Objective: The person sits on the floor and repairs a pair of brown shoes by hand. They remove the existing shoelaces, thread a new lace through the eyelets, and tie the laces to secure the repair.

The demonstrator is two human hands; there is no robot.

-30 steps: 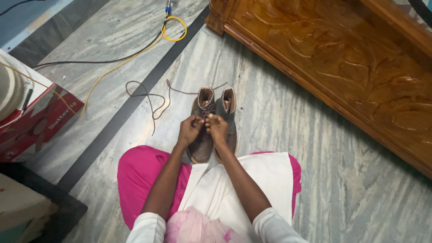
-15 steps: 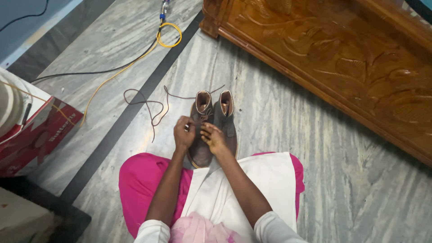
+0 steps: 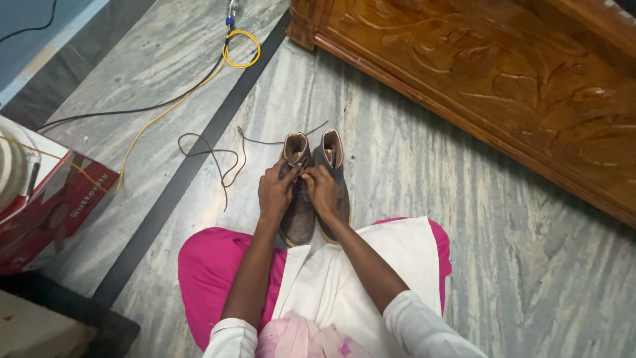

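Brown suede meets our fingertips: our left hand (image 3: 275, 192) and right hand (image 3: 321, 189) sit together on a pair of brown ankle boots (image 3: 315, 189), fingers curled and pinching at the lacing of the left boot, near its tongue. What exactly is between the fingers is too small for us to tell. The boots stand side by side, touching, on the grey marble floor (image 3: 464, 219) just in front of our crossed legs in pink trousers (image 3: 212, 265), with a white cloth (image 3: 344, 278) spread over the lap. Their long axis runs straight away from us, with the open tops at the far end and the near ends against our lap.

A loose dark shoelace (image 3: 218, 156) trails in loops over the floor to the left of the boots, crossing a dark inlaid floor strip (image 3: 192, 166). Farther left, a yellow cable (image 3: 238, 56) coils beside a black cable (image 3: 132, 109). A red cardboard box (image 3: 56, 205) lies at the left edge; its contents are not clear. A carved wooden furniture panel (image 3: 503, 73) fills the upper right, well apart from the boots.
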